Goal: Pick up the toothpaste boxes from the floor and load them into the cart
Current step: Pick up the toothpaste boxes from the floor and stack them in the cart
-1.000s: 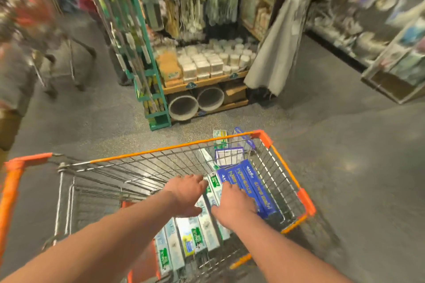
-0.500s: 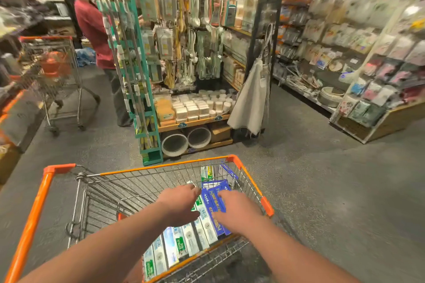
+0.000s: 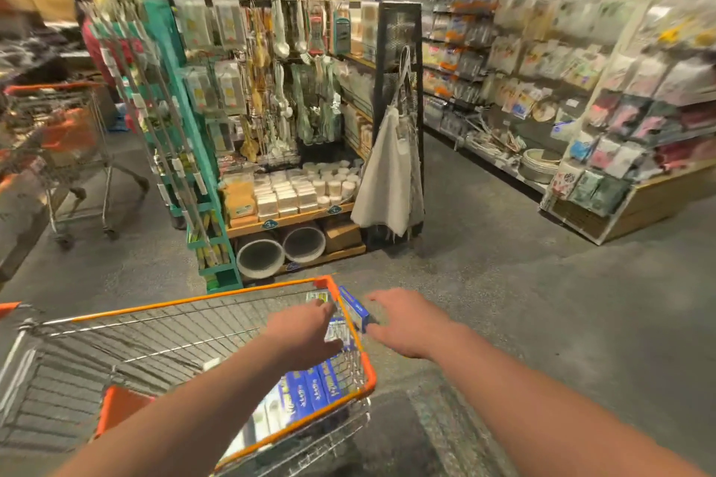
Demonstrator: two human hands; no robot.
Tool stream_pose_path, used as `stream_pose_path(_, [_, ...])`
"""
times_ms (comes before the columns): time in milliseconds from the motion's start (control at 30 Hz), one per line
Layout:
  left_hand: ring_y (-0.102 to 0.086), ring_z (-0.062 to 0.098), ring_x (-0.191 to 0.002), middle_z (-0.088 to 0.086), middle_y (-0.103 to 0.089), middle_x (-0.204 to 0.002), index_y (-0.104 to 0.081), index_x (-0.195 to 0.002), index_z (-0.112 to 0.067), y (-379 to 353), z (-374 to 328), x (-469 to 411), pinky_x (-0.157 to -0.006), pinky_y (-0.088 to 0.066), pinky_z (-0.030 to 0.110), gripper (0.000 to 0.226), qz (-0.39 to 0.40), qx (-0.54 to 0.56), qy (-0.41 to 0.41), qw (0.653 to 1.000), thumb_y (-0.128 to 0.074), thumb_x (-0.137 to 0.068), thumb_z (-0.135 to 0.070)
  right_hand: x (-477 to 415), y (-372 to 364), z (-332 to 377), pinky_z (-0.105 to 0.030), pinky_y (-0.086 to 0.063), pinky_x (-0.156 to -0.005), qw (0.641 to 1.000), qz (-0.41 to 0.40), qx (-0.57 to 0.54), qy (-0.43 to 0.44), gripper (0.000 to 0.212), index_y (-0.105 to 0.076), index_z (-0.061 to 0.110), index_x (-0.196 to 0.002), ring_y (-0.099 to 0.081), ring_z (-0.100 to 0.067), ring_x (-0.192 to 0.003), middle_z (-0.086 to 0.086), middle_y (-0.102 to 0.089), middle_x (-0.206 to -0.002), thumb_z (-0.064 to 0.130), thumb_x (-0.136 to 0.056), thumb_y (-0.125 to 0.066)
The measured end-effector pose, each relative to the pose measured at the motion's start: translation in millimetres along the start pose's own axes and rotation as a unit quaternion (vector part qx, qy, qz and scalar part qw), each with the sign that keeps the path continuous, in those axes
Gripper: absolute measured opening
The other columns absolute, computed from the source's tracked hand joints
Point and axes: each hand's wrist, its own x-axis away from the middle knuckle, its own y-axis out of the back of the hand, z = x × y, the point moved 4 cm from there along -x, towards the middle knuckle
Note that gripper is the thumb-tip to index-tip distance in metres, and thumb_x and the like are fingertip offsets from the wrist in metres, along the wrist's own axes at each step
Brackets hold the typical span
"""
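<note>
We log toothpaste boxes (image 3: pixel 306 397) lying inside the cart (image 3: pixel 193 300), at its right end. Left hand (image 3: pixel 304 329) hovers flat above them, gripping nothing. Right hand (image 3: pixel 407 321) is just outside the cart's right rim, fingers spread, empty.

Both forearms were extended forward and converged. The left hand (image 3: pixel 306 329) was held palm down with fingers straight; the right hand (image 3: pixel 407 323), just beside it, was spread and relaxed.
</note>
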Motion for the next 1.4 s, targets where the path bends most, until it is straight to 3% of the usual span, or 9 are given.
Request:
stream_pose_path(133, [-0.058, 0.028, -0.124, 0.001, -0.053, -0.14, -0.045, -0.143, -0.021, 14.1, -58.0, -49.9, -0.09, -0.052, 0.04, 0.062, -0.018, 0.01, 0.023, 1.0, -0.052, -0.096, -0.061, -11.2, 35.1, -78.7, -0.042, -0.05, -0.1, 0.999, 0.019, 0.017, 0.028, 0.055, -0.052, 0.032, -0.139, -0.056, -0.026, -0.127, 0.0, -0.06, -0.139, 0.055, -0.09, -0.062])
stream_pose_path(300, [-0.058, 0.028, -0.123, 0.002, -0.056, -0.137, -0.048, -0.139, -0.02, 23.3, -95.9, -111.7, -0.09, -0.054, 0.043, 0.061, -0.006, 0.028, 0.062, 0.998, -0.051, -0.095, -0.062, -57.1, 62.7, -159.4, -0.038, -0.043, -0.11, 0.997, 0.047, 0.024, 0.053, 0.074, -0.039, 0.031, -0.153, -0.048, -0.022, -0.137, 0.0, -0.049, -0.152, 0.062, -0.089, -0.06])
stream_pose_path(367, [-0.059, 0.028, -0.122, 0.001, -0.055, -0.138, -0.047, -0.141, -0.021, 23.5, -96.5, -140.5, -0.091, -0.054, 0.045, 0.062, 0.003, 0.034, 0.077, 0.996, -0.051, -0.095, -0.063, -82.9, 70.0, -179.5, -0.036, -0.039, -0.112, 0.995, 0.064, 0.028, 0.067, 0.077, -0.035, 0.03, -0.155, -0.044, -0.021, -0.14, 0.0, -0.046, -0.155, 0.062, -0.09, -0.06])
stream_pose_path(500, [-0.059, 0.026, -0.122, -0.001, -0.054, -0.141, -0.044, -0.146, -0.023, 21.5, -80.5, -211.0, -0.092, -0.054, 0.046, 0.07, 0.01, 0.037, 0.12, 0.992, -0.05, -0.093, -0.068, -153.0, 80.2, -211.3, -0.046, -0.04, -0.113, 0.991, 0.085, 0.052, 0.089, 0.082, -0.029, 0.033, -0.156, -0.042, -0.022, -0.142, 0.002, -0.04, -0.159, 0.067, -0.088, -0.059])
stream_pose_path(667, [-0.059, 0.024, -0.118, -0.001, -0.056, -0.133, -0.046, -0.14, -0.026, 20.7, -53.3, -313.3, -0.084, -0.05, 0.04, 0.066, 0.013, 0.039, 0.162, 0.986, -0.046, -0.092, -0.071, -265.6, 103.7, -234.5, -0.046, -0.043, -0.11, 0.985, 0.087, 0.077, 0.126, 0.081, -0.031, 0.035, -0.155, -0.044, -0.021, -0.141, 0.005, -0.043, -0.157, 0.068, -0.086, -0.058])
stream_pose_path(800, [-0.058, 0.026, -0.12, 0.003, -0.057, -0.134, -0.046, -0.141, -0.023, 33.7, -35.7, -375.5, -0.092, -0.049, 0.043, 0.073, 0.025, 0.025, 0.184, 0.982, -0.039, -0.092, -0.076, -341.1, 129.4, -239.6, -0.046, -0.04, -0.112, 0.974, 0.1, 0.112, 0.169, 0.08, -0.029, 0.031, -0.156, -0.04, -0.022, -0.142, 0.004, -0.043, -0.156, 0.067, -0.089, -0.055])
stream_pose_path(1133, [-0.049, 0.027, -0.13, 0.006, -0.05, -0.141, -0.042, -0.142, -0.019, 42.9, 28.3, -472.8, -0.095, -0.046, 0.045, 0.075, 0.018, 0.013, 0.297, 0.955, -0.029, -0.095, -0.076, -529.0, 132.1, -229.1, -0.043, -0.035, -0.116, 0.917, 0.147, 0.194, 0.315, 0.084, -0.022, 0.028, -0.16, -0.035, -0.02, -0.146, 0.006, -0.035, -0.161, 0.068, -0.091, -0.05])
stream_pose_path(1300, [-0.05, 0.028, -0.129, 0.006, -0.051, -0.137, -0.042, -0.142, -0.019, 37.6, 65.1, -499.0, -0.097, -0.044, 0.046, 0.075, 0.028, 0.035, 0.42, 0.907, -0.032, -0.093, -0.075, -632.2, 119.2, -193.8, -0.042, -0.04, -0.111, 0.857, 0.161, 0.216, 0.439, 0.082, -0.031, 0.027, -0.154, -0.043, -0.023, -0.139, 0.003, -0.044, -0.155, 0.073, -0.088, -0.047])
stream_pose_path(1400, [-0.051, 0.028, -0.125, 0.006, -0.052, -0.134, -0.044, -0.136, -0.019, 41.9, 72.7, -501.5, -0.095, -0.047, 0.045, 0.074, 0.017, 0.065, 0.495, 0.866, -0.029, -0.092, -0.076, -674.3, 117.2, -167.4, -0.039, -0.037, -0.113, 0.809, 0.179, 0.238, 0.508, 0.085, -0.025, 0.022, -0.158, -0.039, -0.024, -0.142, -0.001, -0.038, -0.159, 0.07, -0.092, -0.047])
